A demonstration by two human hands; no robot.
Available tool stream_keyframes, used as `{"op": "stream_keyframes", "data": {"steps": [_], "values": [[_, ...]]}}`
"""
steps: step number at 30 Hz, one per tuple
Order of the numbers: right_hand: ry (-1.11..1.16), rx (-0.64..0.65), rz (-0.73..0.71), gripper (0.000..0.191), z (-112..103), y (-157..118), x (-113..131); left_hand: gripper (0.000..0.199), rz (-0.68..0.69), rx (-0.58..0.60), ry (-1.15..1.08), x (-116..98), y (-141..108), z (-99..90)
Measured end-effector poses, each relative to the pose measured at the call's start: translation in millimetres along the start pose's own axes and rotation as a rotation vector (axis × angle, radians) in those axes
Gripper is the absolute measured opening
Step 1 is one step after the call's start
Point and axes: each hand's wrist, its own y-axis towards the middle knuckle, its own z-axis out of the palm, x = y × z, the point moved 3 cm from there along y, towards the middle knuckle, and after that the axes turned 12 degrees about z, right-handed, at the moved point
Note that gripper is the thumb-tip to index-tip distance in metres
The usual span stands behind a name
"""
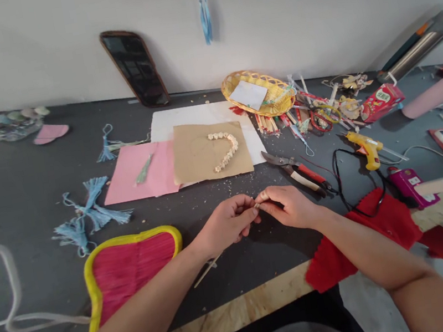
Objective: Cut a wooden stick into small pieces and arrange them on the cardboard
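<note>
Just below the left hand (230,222), a thin stick (208,270) slants from lower left to upper right. Between both hands, closed fingertips grip a small pale piece (257,206); its long axis is too small to resolve. Beyond the right hand (291,206), shears (296,171) point upper left.

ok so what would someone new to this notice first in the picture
Probably the bright pink pad with the yellow rim, on the dark table to the left of the hands. Next, the curve of small pale pieces on the brown card, just beyond the two hands that meet at the middle. The yellow glue gun also stands out, off to the right past the red-handled pruners.
</note>
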Motion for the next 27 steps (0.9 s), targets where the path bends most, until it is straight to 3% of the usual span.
{"op": "stream_keyframes", "data": {"steps": [15,19,23,27], "values": [[-0.012,-0.005,-0.012,0.012,1,0,2,0.022,-0.022,0.011,0.044,-1,0,-0.7],[0.007,0.002,0.031,0.012,-10,-1,1,0.025,-0.03,-0.007,0.031,-4,-1,0.2],[0.074,-0.26,0.225,0.021,-47,-4,-11,0.031,-0.036,-0.036,0.01,-6,-1,0.4],[-0.003,-0.519,0.167,0.042,-72,-4,-13,0.034,-0.031,-0.021,-0.03,-4,0,-0.5]]}}
